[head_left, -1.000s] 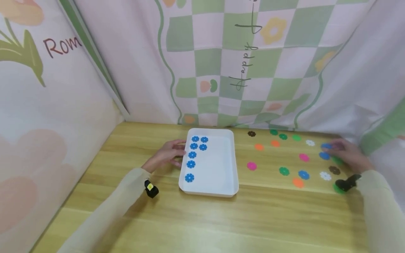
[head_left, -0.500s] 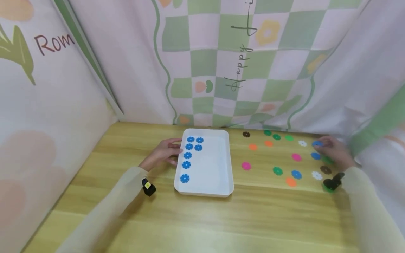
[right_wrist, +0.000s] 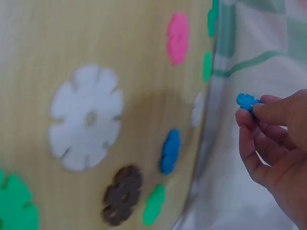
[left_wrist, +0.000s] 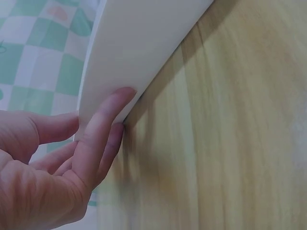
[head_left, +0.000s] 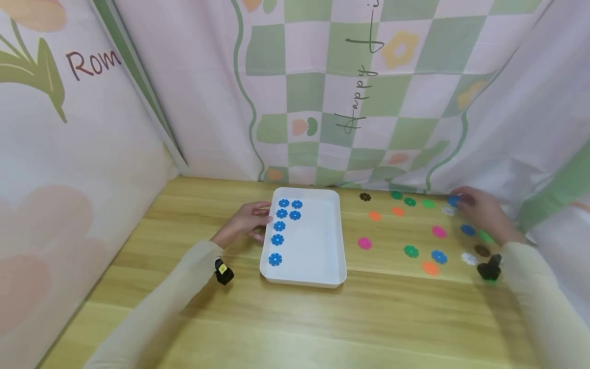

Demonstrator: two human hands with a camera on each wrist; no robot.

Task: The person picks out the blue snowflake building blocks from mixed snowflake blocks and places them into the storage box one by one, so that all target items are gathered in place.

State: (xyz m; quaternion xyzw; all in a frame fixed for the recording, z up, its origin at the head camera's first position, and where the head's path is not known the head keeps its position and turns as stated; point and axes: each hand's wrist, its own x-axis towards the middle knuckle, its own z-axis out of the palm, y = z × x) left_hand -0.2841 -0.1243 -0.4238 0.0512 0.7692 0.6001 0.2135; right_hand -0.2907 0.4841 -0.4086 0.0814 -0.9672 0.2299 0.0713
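Observation:
My right hand pinches a blue flower-shaped plastic disc between thumb and fingers, held up near the back edge of the table. My left hand rests against the outer left wall of a white rectangular tray; in the left wrist view its fingers touch the wall and rim. Several blue discs lie in the tray, in a column along its left side, with a short second column at the back. Below the right hand, a white disc and another blue disc lie on the table.
Right of the tray, loose discs lie scattered on the wooden table: pink, orange, green, brown and blue. A patterned curtain hangs along the back. Another cloth stands at the left.
My right hand has lifted the blue disc off the table and shifted back and leftward, above the white disc. My left hand stays at the tray. The head view swayed slightly.

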